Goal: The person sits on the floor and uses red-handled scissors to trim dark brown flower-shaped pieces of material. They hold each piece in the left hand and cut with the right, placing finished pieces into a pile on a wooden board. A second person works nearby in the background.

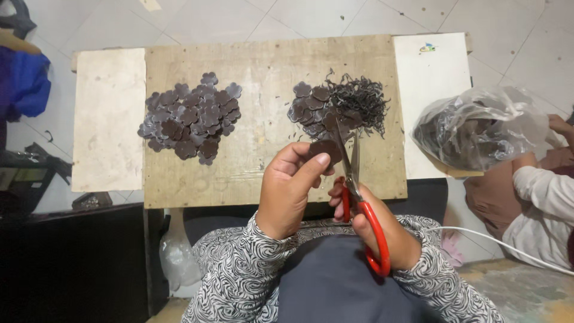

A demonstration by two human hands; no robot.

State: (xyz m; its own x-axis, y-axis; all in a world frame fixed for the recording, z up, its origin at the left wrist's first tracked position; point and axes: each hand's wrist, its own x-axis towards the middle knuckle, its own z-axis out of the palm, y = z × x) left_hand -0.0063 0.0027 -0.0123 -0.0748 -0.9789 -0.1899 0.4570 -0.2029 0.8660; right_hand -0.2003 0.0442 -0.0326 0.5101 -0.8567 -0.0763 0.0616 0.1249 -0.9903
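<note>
Here, in the head view, the trimming step looks to be in hand: the left hand (293,188) pinches a dark brown flower-shaped flat piece (326,149) between thumb and fingertips, just above its knuckles, while the right hand (382,230) is closed through the loops of the red-handled steel scissors (359,197), whose blades stand slightly apart against the piece's right edge. By my judgement the next move calls for a steady closing of the blades along the scalloped outline as the left hand turns the piece. The piece looks thin, matte and stiff, leather-like. Beyond the hands on the worn plywood tabletop (263,90) lie a small heap of like pieces beside curly dark trimmings (359,98), and further left a larger heap of flower-shaped pieces (191,116). Right of the right hand, another person's arm holds a clear plastic bag (478,125) of dark pieces
</note>
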